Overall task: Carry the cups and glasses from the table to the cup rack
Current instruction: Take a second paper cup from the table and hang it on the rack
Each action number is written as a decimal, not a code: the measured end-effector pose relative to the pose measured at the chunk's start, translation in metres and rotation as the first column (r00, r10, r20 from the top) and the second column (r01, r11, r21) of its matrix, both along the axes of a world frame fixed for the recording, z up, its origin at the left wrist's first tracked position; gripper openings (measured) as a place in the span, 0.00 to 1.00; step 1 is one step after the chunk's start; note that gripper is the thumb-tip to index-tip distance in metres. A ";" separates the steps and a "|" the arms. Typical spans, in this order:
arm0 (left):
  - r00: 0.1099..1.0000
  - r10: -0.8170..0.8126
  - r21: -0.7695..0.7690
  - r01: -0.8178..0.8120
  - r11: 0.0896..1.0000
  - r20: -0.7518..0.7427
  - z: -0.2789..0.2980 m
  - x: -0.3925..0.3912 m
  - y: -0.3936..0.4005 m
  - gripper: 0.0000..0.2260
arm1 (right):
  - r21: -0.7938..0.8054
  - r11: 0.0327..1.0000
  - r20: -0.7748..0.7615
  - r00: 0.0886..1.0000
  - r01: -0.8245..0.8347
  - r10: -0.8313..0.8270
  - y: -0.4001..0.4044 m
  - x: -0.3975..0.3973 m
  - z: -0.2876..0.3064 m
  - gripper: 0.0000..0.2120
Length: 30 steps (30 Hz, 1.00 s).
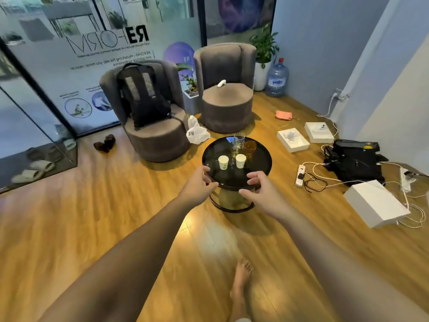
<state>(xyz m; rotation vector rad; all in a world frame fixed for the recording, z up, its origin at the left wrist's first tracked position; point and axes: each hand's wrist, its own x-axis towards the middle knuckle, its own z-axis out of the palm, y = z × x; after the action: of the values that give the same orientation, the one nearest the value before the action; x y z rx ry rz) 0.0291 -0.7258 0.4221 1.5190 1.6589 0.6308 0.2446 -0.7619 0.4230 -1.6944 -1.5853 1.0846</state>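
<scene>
A small round black table (pixel 260 159) stands on the wooden floor. On it are two white paper cups, one on the left (pixel 223 162) and one on the right (pixel 240 161). Behind them stand a stemmed glass (pixel 235 148), an amber glass (pixel 249 148) and a clear glass (pixel 239 138). My left hand (pixel 199 185) hovers at the table's near left rim, fingers spread and curled, holding nothing. My right hand (pixel 261 190) hovers at the near right rim, fingers apart and empty. No cup rack is in view.
Two grey armchairs stand behind the table, the left chair (pixel 153 138) holding a black backpack (pixel 142 96). A white plastic bag (pixel 196 132) lies between them. White boxes (pixel 375 203), a power strip (pixel 300 175), cables and a black bag (pixel 355 162) litter the floor at right.
</scene>
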 end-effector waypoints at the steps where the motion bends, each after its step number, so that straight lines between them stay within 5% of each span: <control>1: 1.000 0.001 -0.016 -0.001 1.000 0.015 -0.011 0.003 0.028 0.26 | -0.010 1.000 -0.003 1.000 -0.007 0.007 0.025 0.002 -0.010 0.28; 6: 0.997 0.035 -0.107 -0.027 0.994 0.075 -0.062 0.025 0.149 0.31 | -0.094 0.995 -0.042 0.998 0.035 -0.039 0.149 0.010 -0.059 0.35; 18: 1.000 -0.011 -0.293 0.007 0.956 -0.012 -0.225 0.039 0.358 0.33 | -0.291 0.945 -0.024 0.987 0.146 -0.160 0.356 0.000 -0.199 0.31; 30: 0.992 -0.123 -0.407 0.105 0.908 -0.018 -0.433 0.010 0.479 0.46 | -0.462 0.864 -0.068 0.963 0.203 -0.262 0.491 -0.045 -0.406 0.40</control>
<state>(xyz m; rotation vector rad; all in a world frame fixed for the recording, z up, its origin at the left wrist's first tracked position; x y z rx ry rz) 0.0393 -0.2467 -0.0108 1.3180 1.5981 0.1724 0.1994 -0.2712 0.0167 -2.0020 -1.0600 1.4811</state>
